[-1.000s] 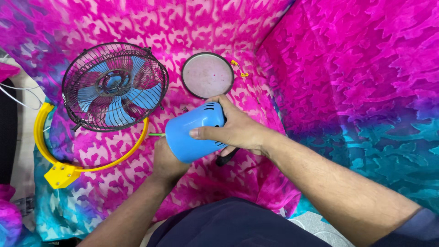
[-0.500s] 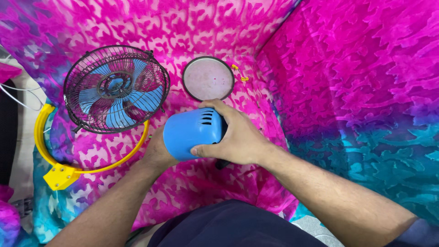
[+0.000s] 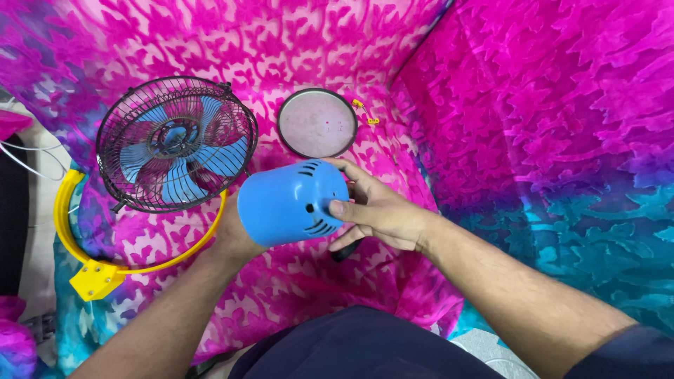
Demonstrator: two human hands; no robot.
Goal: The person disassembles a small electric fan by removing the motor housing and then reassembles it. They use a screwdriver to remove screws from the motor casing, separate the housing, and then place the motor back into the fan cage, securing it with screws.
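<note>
A blue cylindrical motor housing (image 3: 288, 203) with vent slots is held above the pink patterned cloth (image 3: 232, 42). My right hand (image 3: 379, 210) grips its right end, thumb across the vents. My left hand (image 3: 232, 235) supports it from below and behind, mostly hidden by the housing. To the left lies a black wire fan cage (image 3: 175, 144) with blue blades inside, resting in a yellow curved bracket (image 3: 95, 270).
A round grey disc with a dark rim (image 3: 316, 123) lies beyond the housing, with small yellow bits (image 3: 365, 112) beside it. A dark handle-like object (image 3: 347, 249) pokes out under my right hand. White wires (image 3: 28, 158) run at the far left.
The housing has been turned and shifted slightly left. My right hand has slid from over its top to its right end, which uncovers more of the vents.
</note>
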